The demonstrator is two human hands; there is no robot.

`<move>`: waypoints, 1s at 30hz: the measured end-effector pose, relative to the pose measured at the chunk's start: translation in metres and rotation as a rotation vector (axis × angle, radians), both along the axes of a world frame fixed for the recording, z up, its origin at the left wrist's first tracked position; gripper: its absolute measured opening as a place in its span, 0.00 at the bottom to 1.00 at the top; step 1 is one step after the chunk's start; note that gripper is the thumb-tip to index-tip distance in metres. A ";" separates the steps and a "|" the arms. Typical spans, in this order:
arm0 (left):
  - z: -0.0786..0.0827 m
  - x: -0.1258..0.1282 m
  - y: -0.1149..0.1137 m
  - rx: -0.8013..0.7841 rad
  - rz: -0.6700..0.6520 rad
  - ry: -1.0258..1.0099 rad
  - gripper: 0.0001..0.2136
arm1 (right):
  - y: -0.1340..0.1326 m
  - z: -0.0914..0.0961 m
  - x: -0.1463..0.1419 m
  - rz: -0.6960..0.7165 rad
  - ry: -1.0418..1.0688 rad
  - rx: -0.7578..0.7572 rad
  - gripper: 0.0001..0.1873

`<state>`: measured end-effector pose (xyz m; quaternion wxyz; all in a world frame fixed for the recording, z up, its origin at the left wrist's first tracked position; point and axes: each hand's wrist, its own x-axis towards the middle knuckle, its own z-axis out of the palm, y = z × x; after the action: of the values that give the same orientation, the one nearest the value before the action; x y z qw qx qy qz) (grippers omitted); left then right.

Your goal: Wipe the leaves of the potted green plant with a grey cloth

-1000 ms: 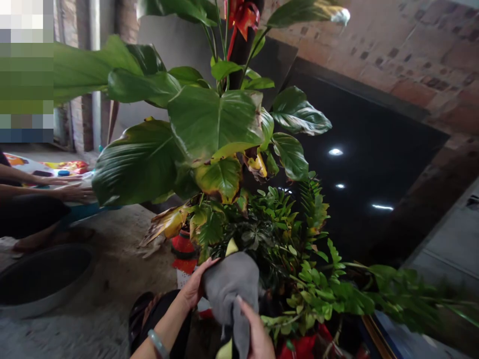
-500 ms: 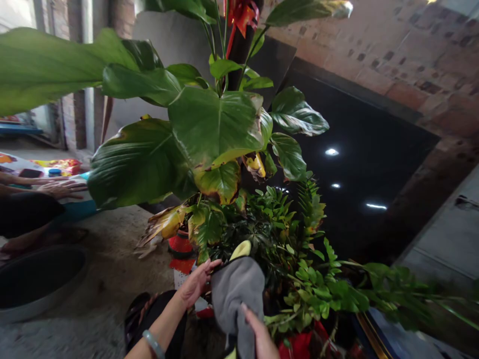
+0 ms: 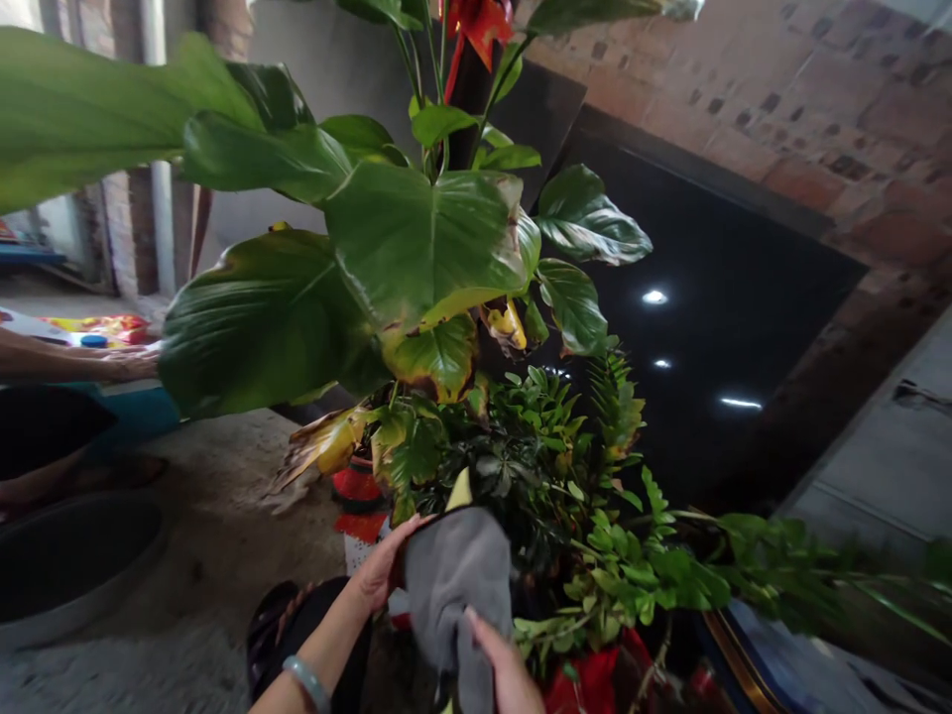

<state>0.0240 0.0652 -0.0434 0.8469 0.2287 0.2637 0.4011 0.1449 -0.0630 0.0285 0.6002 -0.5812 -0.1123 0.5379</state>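
Note:
A grey cloth (image 3: 459, 570) with a yellow-green underside hangs bunched between my hands, low in the middle of the view. My left hand (image 3: 385, 567), with a pale bangle on its wrist, is at the cloth's left edge, its fingers partly behind the fabric. My right hand (image 3: 507, 662) pinches the lower part of the cloth, thumb on top and the other fingers hidden underneath. Just beyond rises a large potted plant with broad green leaves (image 3: 431, 238); some lower leaves (image 3: 327, 446) are yellow and brown. Small-leaved plants (image 3: 617, 565) stand close to the right of the cloth.
A wide dark basin (image 3: 81, 555) sits on the concrete floor (image 3: 223, 516) at left. Behind it, another person's arm (image 3: 66, 357) reaches over a teal surface. A glossy black panel (image 3: 714, 297) leans against the tiled wall (image 3: 833, 129). Red pots (image 3: 361, 486) stand under the leaves.
The cloth and my right hand have shifted slightly left. My left hand's fingers, earlier stretched out beside the cloth, are now against its edge and partly behind it. The other person's arm has moved.

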 end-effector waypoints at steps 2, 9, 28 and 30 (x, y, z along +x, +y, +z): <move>-0.001 0.001 0.000 0.009 -0.013 0.005 0.15 | -0.018 -0.011 0.006 -0.041 -0.072 0.075 0.23; -0.005 -0.002 0.004 0.118 -0.037 0.009 0.17 | -0.004 0.065 0.064 -0.329 -0.058 0.301 0.17; -0.001 0.001 -0.004 0.131 0.008 0.047 0.15 | 0.011 0.050 0.057 -0.337 0.127 0.144 0.13; -0.003 0.001 -0.002 0.120 0.014 0.047 0.16 | 0.002 0.018 0.035 -0.166 0.156 0.034 0.17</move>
<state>0.0253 0.0632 -0.0461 0.8225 0.2865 0.2606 0.4164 0.1798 -0.0611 0.0467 0.6592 -0.5348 -0.0259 0.5281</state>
